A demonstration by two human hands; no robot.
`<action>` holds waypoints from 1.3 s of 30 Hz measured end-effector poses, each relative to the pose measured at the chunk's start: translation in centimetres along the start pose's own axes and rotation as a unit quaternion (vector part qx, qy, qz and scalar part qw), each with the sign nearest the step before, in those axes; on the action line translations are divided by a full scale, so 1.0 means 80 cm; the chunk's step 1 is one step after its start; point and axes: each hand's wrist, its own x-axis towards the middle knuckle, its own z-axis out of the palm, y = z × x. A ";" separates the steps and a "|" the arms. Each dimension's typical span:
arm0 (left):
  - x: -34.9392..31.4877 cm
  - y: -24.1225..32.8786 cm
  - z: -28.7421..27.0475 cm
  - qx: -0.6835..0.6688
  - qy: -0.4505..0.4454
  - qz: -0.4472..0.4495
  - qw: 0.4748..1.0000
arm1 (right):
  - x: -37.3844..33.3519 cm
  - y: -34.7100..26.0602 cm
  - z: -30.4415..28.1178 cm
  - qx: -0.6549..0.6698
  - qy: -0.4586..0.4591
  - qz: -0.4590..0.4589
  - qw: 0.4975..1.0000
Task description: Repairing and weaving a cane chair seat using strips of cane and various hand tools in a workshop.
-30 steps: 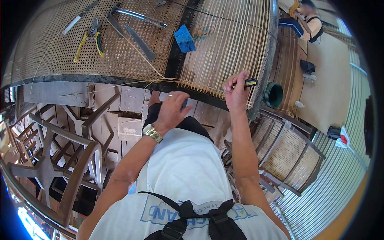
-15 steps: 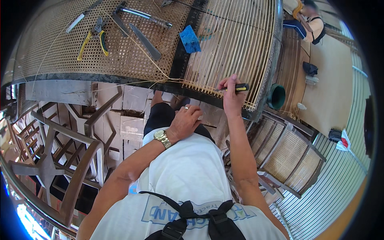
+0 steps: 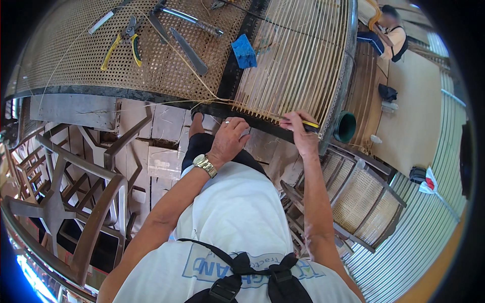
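Observation:
My right hand (image 3: 303, 137) is closed around a tool with a black-and-yellow handle (image 3: 311, 124), held over the front edge of a dark frame (image 3: 262, 122). Its tip is hidden by my fingers, so its exact kind is unclear. Pale cane strands (image 3: 298, 65) run lengthwise across this frame section, looping over its front edge. My left hand (image 3: 230, 139), wearing a ring and a wristwatch, hangs just before that edge, left of the right hand. Its fingers are loosely bent and apart, and no held thing shows in them. A long loose cane strand (image 3: 194, 76) lies across the woven panel.
On the finished cane webbing (image 3: 76, 60) lie pruning shears (image 3: 123, 43), a hammer (image 3: 189, 21), a knife blade (image 3: 189, 52) and a white-handled knife (image 3: 101, 22). A blue sponge (image 3: 244, 51) rests beside them. Wooden chair frames (image 3: 96, 174), a green container (image 3: 345, 126) and a caned chair (image 3: 361, 194) stand around; another person (image 3: 393, 38) sits far right.
My right hand has drawn back toward me and slightly right with the tool. My left hand has risen from my lap toward the frame's front edge. The view has shifted slightly.

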 end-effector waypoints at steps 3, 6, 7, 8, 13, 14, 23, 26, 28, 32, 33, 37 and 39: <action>0.000 0.003 -0.004 -0.005 0.004 0.001 1.000 | -0.003 -0.005 -0.003 0.033 0.019 -0.007 0.999; -0.008 0.004 0.001 -0.008 0.000 -0.002 1.000 | -0.001 -0.002 0.007 0.049 0.005 0.002 0.999; -0.007 0.003 0.002 -0.008 0.002 -0.001 1.000 | 0.000 0.001 0.010 0.045 -0.005 0.008 0.999; -0.007 0.005 0.001 -0.007 -0.001 0.000 1.000 | 0.001 0.005 0.011 0.044 -0.006 0.009 0.999; -0.014 0.006 0.003 0.000 -0.006 -0.004 1.000 | 0.005 0.012 0.014 -0.013 -0.003 -0.014 1.000; -0.013 0.006 0.003 0.003 -0.006 -0.006 1.000 | 0.007 0.015 0.014 -0.014 -0.003 -0.015 1.000; -0.010 0.004 0.006 -0.017 -0.001 -0.023 1.000 | 0.014 0.025 0.015 -0.003 -0.027 0.013 1.000; -0.005 0.004 0.003 -0.028 -0.007 -0.034 0.999 | 0.026 0.011 0.009 -0.007 -0.049 0.051 0.997; -0.002 0.006 0.001 -0.037 -0.014 -0.042 0.998 | 0.033 -0.004 0.006 -0.012 -0.057 0.102 0.993; -0.006 0.002 -0.010 -0.034 -0.014 -0.014 0.999 | 0.037 -0.026 -0.027 0.038 -0.064 0.074 0.995; -0.006 0.001 -0.011 -0.029 -0.012 -0.009 0.999 | 0.032 -0.034 -0.031 0.054 -0.034 0.054 0.996; 0.002 0.005 -0.006 -0.021 -0.019 -0.016 0.999 | 0.026 -0.034 -0.038 0.061 -0.018 0.045 0.997; 0.005 0.007 -0.003 -0.006 -0.029 -0.032 0.999 | 0.025 -0.029 -0.035 0.051 -0.028 0.071 0.996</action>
